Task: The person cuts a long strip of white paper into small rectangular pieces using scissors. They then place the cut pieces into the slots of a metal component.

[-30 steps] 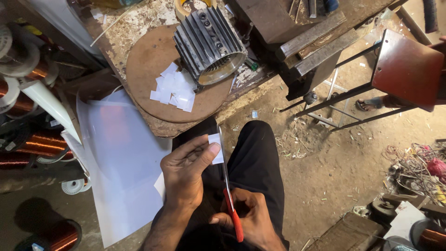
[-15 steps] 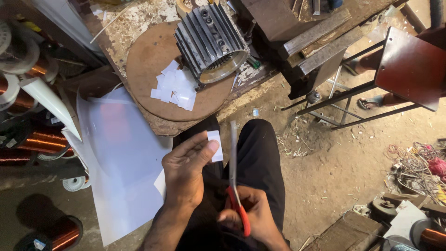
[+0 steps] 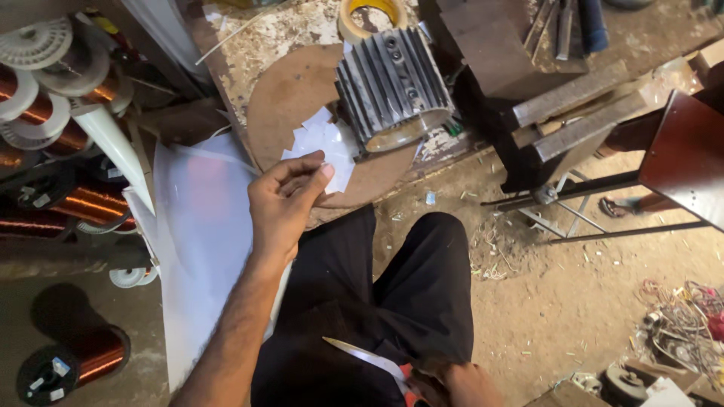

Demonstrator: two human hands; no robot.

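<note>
A small white paper piece (image 3: 329,160) is pinched between thumb and fingertips of the person's left hand (image 3: 283,203), which reaches up and out from the lap toward the round brown board (image 3: 290,98). The piece sits at the edge of a pile of white paper pieces (image 3: 320,143) lying on that board, and whether it touches the pile cannot be told. At two o'clock from the pile, just beside it, lies a ribbed grey motor housing (image 3: 392,83) on its side, its open end facing the person. A roll of yellow tape (image 3: 369,15) lies at twelve o'clock from the housing on the paint-flecked workbench (image 3: 264,38).

The right hand (image 3: 464,384) is low in view, at five o'clock from the left one and well apart from it, closed around the red handles of a pair of scissors (image 3: 362,354) whose blades point toward nine o'clock over the black trousers (image 3: 362,294).

A large white sheet (image 3: 200,249) hangs at eight o'clock from the board, down beside the left forearm. Spools of copper wire (image 3: 90,203) crowd the nine o'clock side. A red-brown stool (image 3: 690,151) stands at three o'clock on the dirt floor (image 3: 588,294).
</note>
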